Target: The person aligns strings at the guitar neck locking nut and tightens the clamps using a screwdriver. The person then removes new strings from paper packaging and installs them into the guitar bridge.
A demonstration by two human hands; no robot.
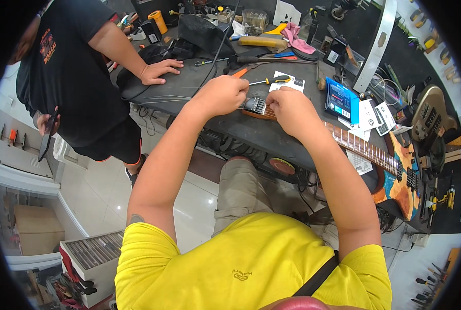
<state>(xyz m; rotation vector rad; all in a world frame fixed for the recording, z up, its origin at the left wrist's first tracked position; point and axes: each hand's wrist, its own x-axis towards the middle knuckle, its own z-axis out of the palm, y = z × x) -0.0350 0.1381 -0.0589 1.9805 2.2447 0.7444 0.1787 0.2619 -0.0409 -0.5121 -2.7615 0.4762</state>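
An electric guitar (396, 188) with a blue, orange and cream body lies along the bench, its neck (358, 146) running up and left to a dark metal headpiece (255, 105). Thin loose strings (163, 98) trail left from that end over the bench. My left hand (223, 94) is closed just left of the headpiece; its fingertips hide what they grip. Across the neck's end, my right hand (292, 109) pinches at a guitar string beside the headpiece, its palm covering part of the neck. Just beyond both hands lies a yellow-and-black screwdriver (277, 80) on white paper.
Another person's hand (160, 71) rests on the dark bench (225, 124) at the left. Tools, a pink cloth (294, 37) and a yellow-handled brush-like tool (263, 42) crowd the back. A blue packet (341, 99) and white cards (370, 114) lie right, near an upright metal bar (378, 49).
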